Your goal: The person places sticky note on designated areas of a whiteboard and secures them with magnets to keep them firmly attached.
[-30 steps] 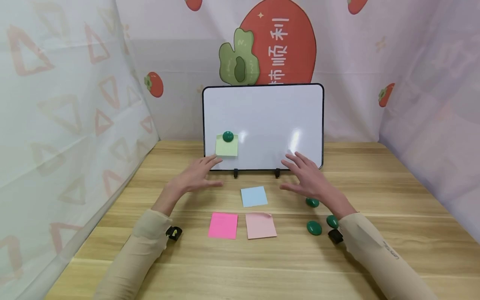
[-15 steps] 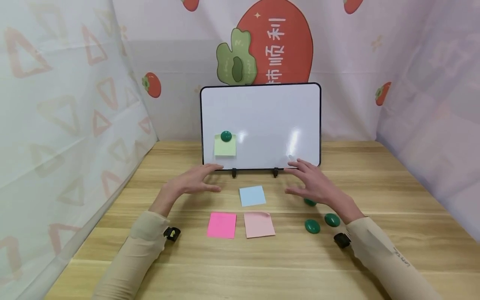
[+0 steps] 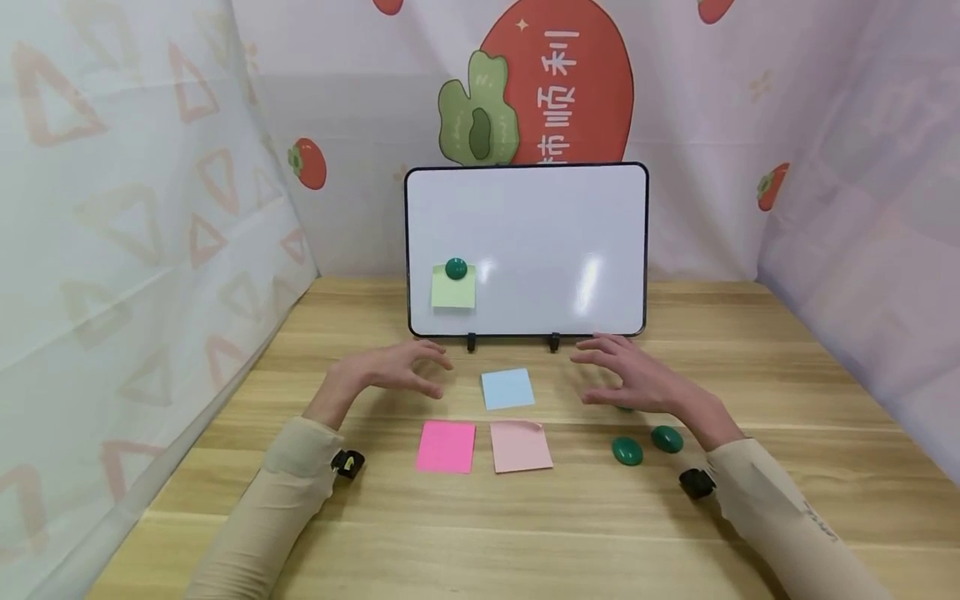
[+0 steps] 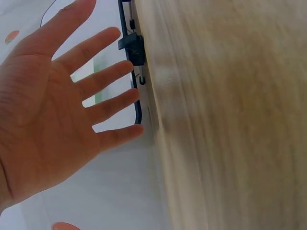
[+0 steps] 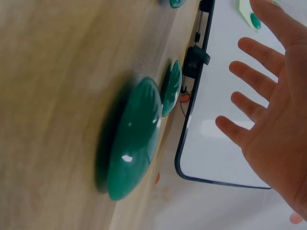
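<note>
Roughly between the hands [image 3: 397, 367] [image 3: 639, 377]: blue note [image 3: 507, 389].

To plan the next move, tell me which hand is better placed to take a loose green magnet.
Likely the right hand: it's empty, near the green magnets; the left hand is beyond the pink notes.

Honestly it's looking like a curtained-off tabletop setup: a fruit-print cloth [image 3: 525, 83] is hanging at the back, pale sheets [image 3: 165, 233] are closing in both sides, and a wood-grain table [image 3: 525, 533] is sitting between them. Can't tell what building, tho.
</note>
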`<state>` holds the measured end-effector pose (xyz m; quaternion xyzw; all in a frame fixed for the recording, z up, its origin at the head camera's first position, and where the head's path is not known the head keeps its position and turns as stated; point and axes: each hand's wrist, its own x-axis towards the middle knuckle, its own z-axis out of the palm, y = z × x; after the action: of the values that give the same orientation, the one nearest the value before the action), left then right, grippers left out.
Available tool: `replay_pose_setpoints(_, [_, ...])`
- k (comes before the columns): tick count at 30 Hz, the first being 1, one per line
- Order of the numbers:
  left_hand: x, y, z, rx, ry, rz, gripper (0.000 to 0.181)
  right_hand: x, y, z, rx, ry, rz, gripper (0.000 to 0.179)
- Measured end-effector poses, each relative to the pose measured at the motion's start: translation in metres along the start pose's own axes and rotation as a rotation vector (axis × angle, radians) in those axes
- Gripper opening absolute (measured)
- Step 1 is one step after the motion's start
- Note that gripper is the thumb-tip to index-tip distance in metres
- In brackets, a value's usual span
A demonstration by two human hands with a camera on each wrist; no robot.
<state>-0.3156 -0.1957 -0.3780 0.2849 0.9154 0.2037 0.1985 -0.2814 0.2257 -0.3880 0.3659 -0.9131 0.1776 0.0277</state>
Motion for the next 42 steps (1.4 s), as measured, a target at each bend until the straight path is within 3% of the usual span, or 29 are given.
replay_pose_setpoints(4, [-0.002,-0.002,-0.002,-0.029,-0.023,0.031,0.049,-0.006,0.001,0.0,0.004,-0.014,-0.008,0.062])
replay_pose_setpoints(16, [-0.001,0.002,0.002,0.02,-0.118,0.051,0.036,-0.026,0.002,-0.003,0.139,-0.125,0.023,0.062])
replay_pose_setpoints(33, [-0.003,0.012,0.007,0.0,-0.17,-0.003,0.025,-0.048,0.011,-0.001,0.313,-0.235,-0.009,0.053])
replay_pose_setpoints(42, [-0.003,0.02,0.011,0.017,-0.157,-0.041,0.021,-0.054,0.014,-0.001,0.293,-0.262,-0.048,0.054])
